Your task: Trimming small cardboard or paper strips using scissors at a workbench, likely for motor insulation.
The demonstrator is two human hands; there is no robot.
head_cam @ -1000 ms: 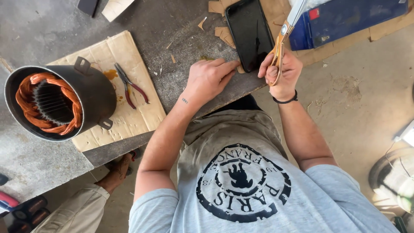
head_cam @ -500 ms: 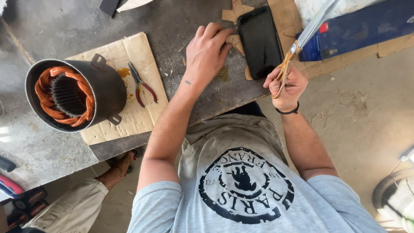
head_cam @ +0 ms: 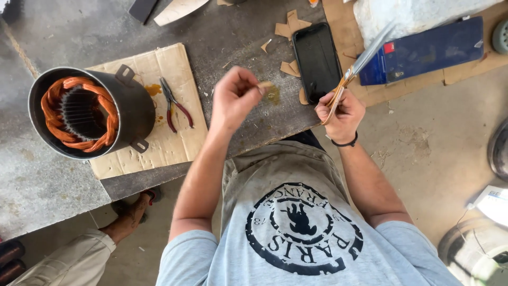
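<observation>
Two hands work right of a black motor housing with copper windings (head_cam: 84, 111) and red-handled pliers (head_cam: 174, 103). The left hand (head_cam: 233, 98) pinches a small tan cardboard scrap (head_cam: 264, 85) above the table. The right hand (head_cam: 341, 108) is closed around orange-handled scissors (head_cam: 365, 55). This looks like trimming; a cut needs the scrap between the blades.

My workbench (head_cam: 222, 47) is rough, matt grey concrete. The motor housing (head_cam: 132, 108) is dull black metal around glossy copper windings (head_cam: 53, 106), sitting on stained cardboard (head_cam: 169, 143). The phone (head_cam: 316, 61) is glossy black glass.
</observation>
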